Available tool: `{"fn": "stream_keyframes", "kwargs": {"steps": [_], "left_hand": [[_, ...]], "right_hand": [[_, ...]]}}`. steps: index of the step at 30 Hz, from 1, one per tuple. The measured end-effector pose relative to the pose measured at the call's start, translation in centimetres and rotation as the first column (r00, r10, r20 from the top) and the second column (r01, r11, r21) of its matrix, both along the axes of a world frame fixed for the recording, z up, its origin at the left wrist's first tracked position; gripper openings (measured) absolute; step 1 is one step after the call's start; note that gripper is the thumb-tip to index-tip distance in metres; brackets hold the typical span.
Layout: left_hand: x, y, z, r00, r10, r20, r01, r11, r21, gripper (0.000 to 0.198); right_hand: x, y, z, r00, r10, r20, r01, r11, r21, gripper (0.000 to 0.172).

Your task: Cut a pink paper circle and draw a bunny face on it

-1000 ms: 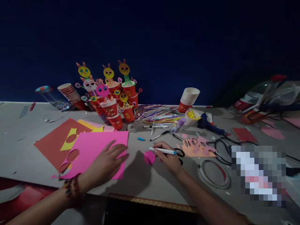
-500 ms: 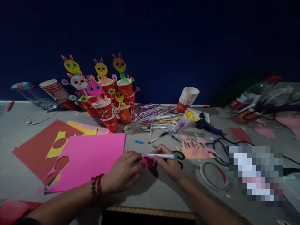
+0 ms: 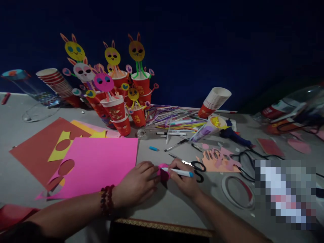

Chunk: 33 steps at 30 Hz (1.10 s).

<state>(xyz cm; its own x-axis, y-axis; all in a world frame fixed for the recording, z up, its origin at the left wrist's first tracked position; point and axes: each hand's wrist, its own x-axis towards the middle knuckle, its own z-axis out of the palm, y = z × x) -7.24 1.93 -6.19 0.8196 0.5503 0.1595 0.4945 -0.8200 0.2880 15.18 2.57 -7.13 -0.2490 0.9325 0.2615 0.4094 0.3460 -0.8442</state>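
My left hand [image 3: 138, 184] and my right hand [image 3: 183, 180] meet over a small pink paper cutout [image 3: 163, 172] on the grey table. The left fingers pinch its left edge. The right hand grips a white pen with a blue end [image 3: 178, 172], its tip on the cutout. A beaded bracelet [image 3: 106, 204] is on my left wrist. A large pink sheet [image 3: 98, 165] with holes cut out lies just left of my left hand.
Black scissors [image 3: 198, 167] lie right of my right hand, beside an orange cutout sheet [image 3: 219, 158]. Red cups with paper bunny faces [image 3: 118, 108] stand behind, with straws [image 3: 174, 123], cup stacks [image 3: 215, 101], a glue gun [image 3: 234, 135], a tape ring [image 3: 238, 187], red and yellow sheets [image 3: 48, 145].
My left hand left the large pink sheet and moved right to the small pink cutout, closing on it. The right hand stayed put with the pen. The view shifted slightly downward.
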Motion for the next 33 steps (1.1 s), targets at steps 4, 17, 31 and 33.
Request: {"fn": "stream_keyframes", "kwargs": {"steps": [4, 17, 31, 33], "left_hand": [[0.10, -0.11, -0.04, 1.000, 0.027, -0.007, -0.027, 1.000, 0.002, 0.025], [0.01, -0.07, -0.02, 0.999, 0.031, 0.035, -0.032, 0.999, 0.025, 0.029], [-0.20, -0.04, -0.11, 1.000, 0.021, 0.013, -0.021, 1.000, 0.014, 0.027], [-0.21, -0.03, -0.12, 1.000, 0.017, 0.016, -0.017, 1.000, 0.016, 0.026]], "right_hand": [[-0.09, -0.06, -0.11, 0.998, -0.011, 0.056, 0.011, 1.000, -0.010, 0.018], [-0.06, 0.10, 0.33, 0.997, 0.019, 0.076, -0.015, 0.998, -0.059, 0.020], [0.05, 0.08, 0.05, 0.995, 0.038, 0.087, -0.032, 0.997, -0.064, 0.018], [-0.02, 0.11, 0.17, 0.995, 0.032, 0.093, -0.026, 0.997, -0.067, 0.018]]}}
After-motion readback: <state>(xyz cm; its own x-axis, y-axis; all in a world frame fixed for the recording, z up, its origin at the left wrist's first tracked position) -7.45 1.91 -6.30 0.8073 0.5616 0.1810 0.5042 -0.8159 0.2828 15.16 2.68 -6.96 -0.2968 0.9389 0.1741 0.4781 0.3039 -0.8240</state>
